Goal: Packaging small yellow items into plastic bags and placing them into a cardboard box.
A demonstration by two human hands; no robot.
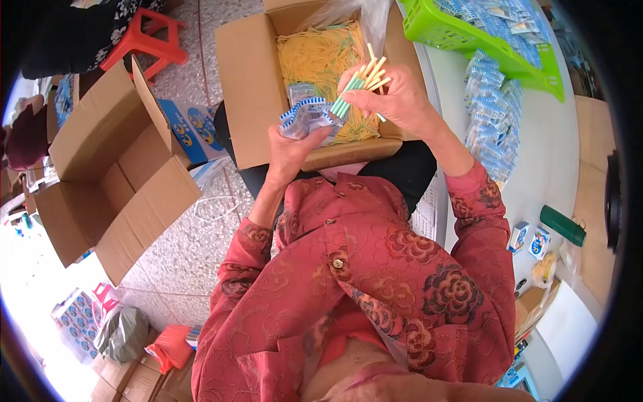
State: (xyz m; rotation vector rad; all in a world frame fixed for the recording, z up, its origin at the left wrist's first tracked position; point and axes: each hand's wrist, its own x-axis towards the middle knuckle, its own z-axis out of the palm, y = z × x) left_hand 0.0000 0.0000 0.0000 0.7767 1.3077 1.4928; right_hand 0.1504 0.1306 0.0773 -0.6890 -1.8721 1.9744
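My left hand (289, 153) is closed on a small transparent plastic bag (309, 119) with blue-and-white striped edges. Between the fingers of my right hand (407, 100) is a bundle of thin sticks (364, 79), partly yellow and partly pale green. The green ends point down at the mouth of the bag; whether they are inside it I cannot tell. Both hands are above an open cardboard box (242, 100) at my lap. Inside it lies a heap of loose yellow and green sticks (315, 57), and another striped bag (301, 92) rests on the heap.
An open cardboard box (137, 218) stands at the left, near a red plastic stool (144, 43). On the white table (549, 157) at the right lie filled striped bags (492, 120), a green basket (439, 30) with more bags, and a dark green case (562, 225).
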